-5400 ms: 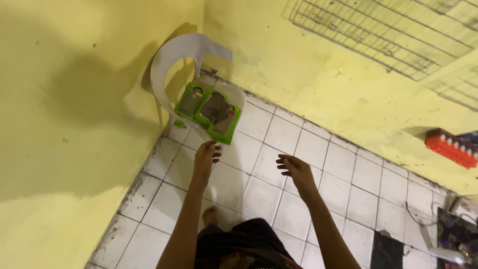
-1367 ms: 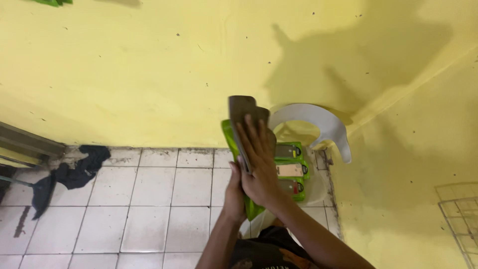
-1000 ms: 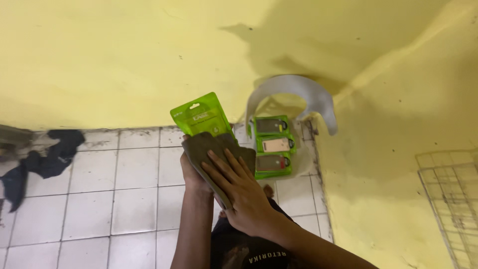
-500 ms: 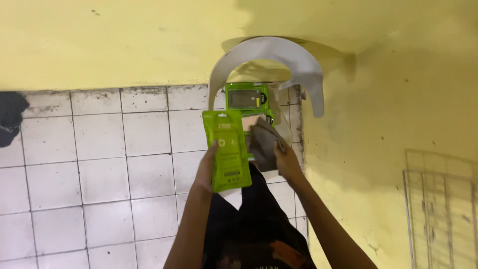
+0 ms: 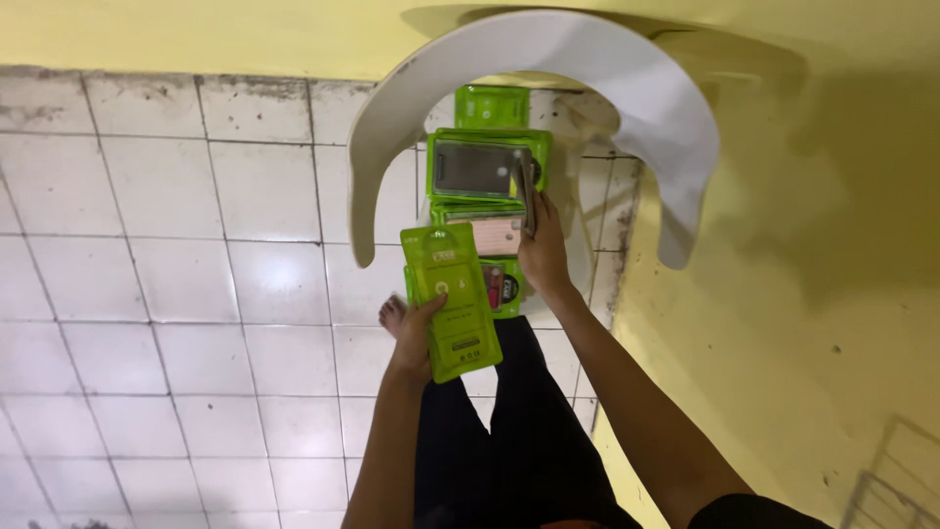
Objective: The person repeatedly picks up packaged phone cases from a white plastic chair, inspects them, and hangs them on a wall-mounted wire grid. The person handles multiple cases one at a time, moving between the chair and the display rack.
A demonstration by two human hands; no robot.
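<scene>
White floor tiles (image 5: 196,245) meet yellow walls (image 5: 783,323) in a corner, and all else is placed from the white curved seat (image 5: 627,88) leaning there.

Head view: under the arch of the seat lies a stack of green packs (image 5: 487,171) on the tiles, the top one showing a dark case through its window, one below it showing a tan case, and a further green pack just behind at the wall. The left hand (image 5: 419,338), below and left of the seat's opening, grips a green pouch (image 5: 453,299) by its lower edge, held flat and upright, apart from the stack. The right hand (image 5: 541,250), under the arch, is closed on a thin dark case (image 5: 527,196), held edge-on just over the top pack; whether it touches that pack I cannot tell. A bare foot (image 5: 393,313) shows beside the left hand.

Progress, as I judge it: the pouch and its case are separated and both in hand; neither is set down, and several packs in the stack look unopened.
</scene>
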